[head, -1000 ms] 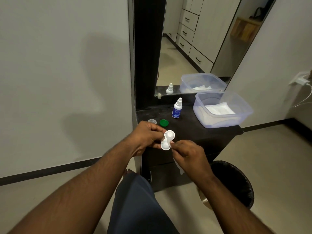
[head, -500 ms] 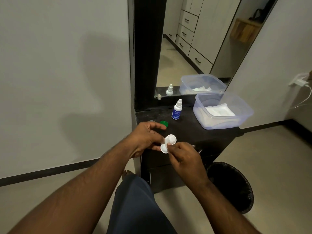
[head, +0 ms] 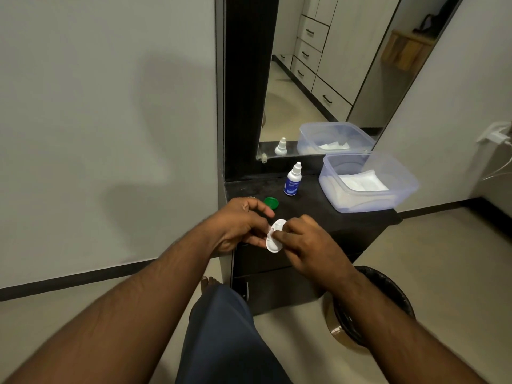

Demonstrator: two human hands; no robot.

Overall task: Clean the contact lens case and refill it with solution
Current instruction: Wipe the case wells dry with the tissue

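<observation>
Dark worktop point(head: 318, 214) bearing a clear plastic tub point(head: 399, 195) of white pads. Left hand point(head: 238, 225) and right hand point(head: 310, 245) are holding the white contact lens case point(head: 273, 243) between them above the worktop's front edge, fingers pinching it. Solution bottle point(head: 292, 180) is standing upright behind; green cap point(head: 271, 202) is lying nearby.

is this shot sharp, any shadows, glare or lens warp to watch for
Head view: dim, even room light; soft broad shadows on the left wall; wide-angle bending toward the edges; contact lens case small and slightly soft between both hands; the mirror duplicates the solution bottle; no harsh glare.
</observation>
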